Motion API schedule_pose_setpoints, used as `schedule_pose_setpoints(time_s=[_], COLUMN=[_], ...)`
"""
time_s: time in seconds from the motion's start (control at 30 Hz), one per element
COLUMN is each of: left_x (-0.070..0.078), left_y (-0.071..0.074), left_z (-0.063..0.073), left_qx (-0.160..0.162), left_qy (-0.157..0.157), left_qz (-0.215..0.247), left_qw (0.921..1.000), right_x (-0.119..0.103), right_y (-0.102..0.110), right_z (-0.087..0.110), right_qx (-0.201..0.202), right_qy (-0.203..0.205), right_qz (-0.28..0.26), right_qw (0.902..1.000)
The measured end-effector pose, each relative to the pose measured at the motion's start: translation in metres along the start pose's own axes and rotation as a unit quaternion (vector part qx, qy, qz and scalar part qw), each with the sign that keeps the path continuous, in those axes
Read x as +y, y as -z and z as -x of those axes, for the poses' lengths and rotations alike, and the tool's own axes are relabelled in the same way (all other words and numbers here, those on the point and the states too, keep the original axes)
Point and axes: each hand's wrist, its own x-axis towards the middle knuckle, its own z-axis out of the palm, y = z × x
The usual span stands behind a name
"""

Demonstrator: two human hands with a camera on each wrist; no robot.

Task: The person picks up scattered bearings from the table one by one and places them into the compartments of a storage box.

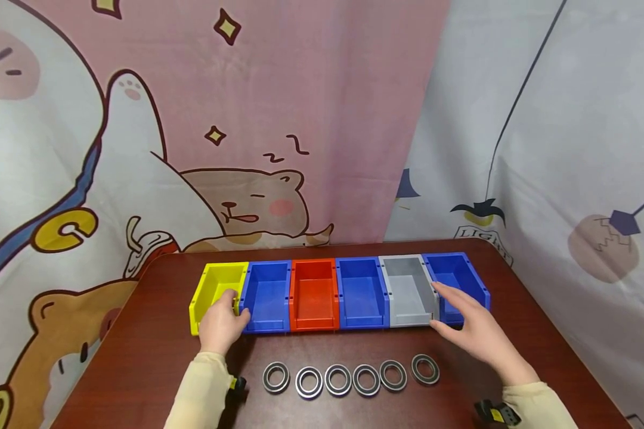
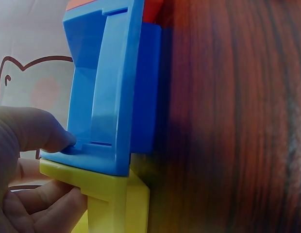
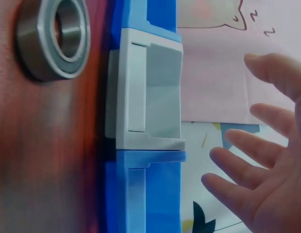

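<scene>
I have the left hand [image 1: 222, 326] pinching the adjoining walls of the yellow bin [image 1: 214, 285] and the blue bin beside it [image 1: 268, 298]; the right hand [image 1: 474, 330] has spread fingers, near the grey bin [image 1: 406, 292], holding nothing. The bin row [image 1: 313, 325] runs lengthwise between them, with six bearings [image 1: 328, 381] on its near side, bare surface [image 1: 139, 357] extending toward both side edges.
</scene>
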Motion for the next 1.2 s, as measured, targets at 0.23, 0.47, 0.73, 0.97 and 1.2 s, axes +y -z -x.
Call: schedule_pose_setpoints(time_s=[0.23,0.47,0.73,0.97,1.2], left_x=[0.0,0.001,0.001,0.001,0.003], left_y=[0.0,0.0,0.0,0.0,0.001], left_z=[0.0,0.002,0.001,0.002,0.002], left_qx=[0.003,0.005,0.004,0.015,0.012], left_qy=[-0.002,-0.001,-0.002,-0.014,-0.011], left_qz=[-0.003,-0.005,-0.011,-0.008,-0.01], left_qw=[1.0,1.0,0.9999,0.9998,0.9998], right_x=[-0.003,-0.008,-0.008,-0.008,-0.015], right_y=[-0.011,-0.024,-0.039,-0.05,-0.052], right_z=[0.017,0.032,0.045,0.053,0.057], right_qx=[-0.014,-0.032,-0.052,-0.051,-0.097], right_qy=[0.023,0.047,0.077,0.117,0.095], right_qz=[0.017,0.047,0.08,0.103,0.128], right_qw=[0.9995,0.9973,0.9924,0.9865,0.9824])
